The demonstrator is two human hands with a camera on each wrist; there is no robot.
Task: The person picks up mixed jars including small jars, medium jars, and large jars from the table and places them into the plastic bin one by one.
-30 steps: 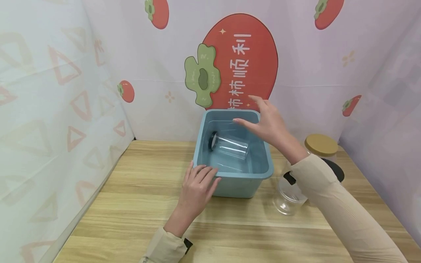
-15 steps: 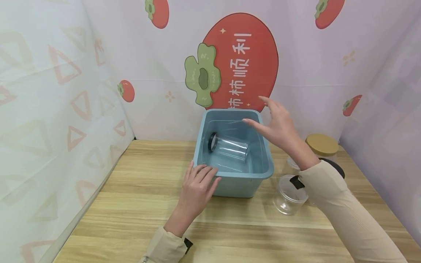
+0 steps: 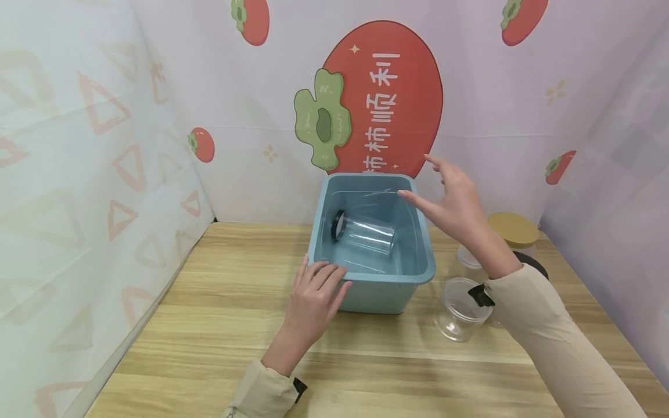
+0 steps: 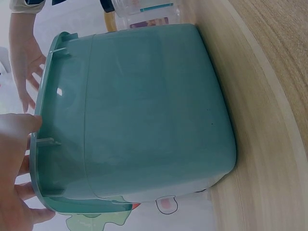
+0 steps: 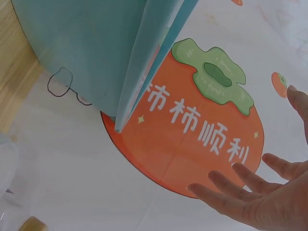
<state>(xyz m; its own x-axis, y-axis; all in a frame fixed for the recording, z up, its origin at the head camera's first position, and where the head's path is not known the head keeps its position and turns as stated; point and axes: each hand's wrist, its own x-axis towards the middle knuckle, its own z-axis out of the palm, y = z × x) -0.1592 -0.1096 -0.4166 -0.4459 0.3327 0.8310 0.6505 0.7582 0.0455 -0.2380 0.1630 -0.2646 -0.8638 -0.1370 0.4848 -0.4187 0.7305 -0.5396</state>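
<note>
A blue plastic bin (image 3: 371, 293) stands on the wooden table. Inside it a clear jar (image 3: 368, 235) with a black lid lies on its side. My left hand (image 3: 312, 299) holds the near left corner of the bin's rim; the left wrist view shows the thumb (image 4: 29, 122) at the outer edge and the other fingers partly hidden behind the rim. Above the bin's right side my right hand (image 3: 455, 200) is in the air, fingers and thumb spread apart, touching nothing. In the right wrist view those spread fingers (image 5: 231, 199) show beside the bin.
Right of the bin, a short clear jar (image 3: 460, 319) stands on the table. Behind it are a jar with a tan lid (image 3: 512, 229) and one with a black lid (image 3: 532, 264), partly hidden by my right arm. A printed cloth (image 3: 261, 191) hangs behind the table.
My right hand has drifted right, from over the bin's opening toward its right edge. My left hand, the bin and the jar inside stay where they were.
</note>
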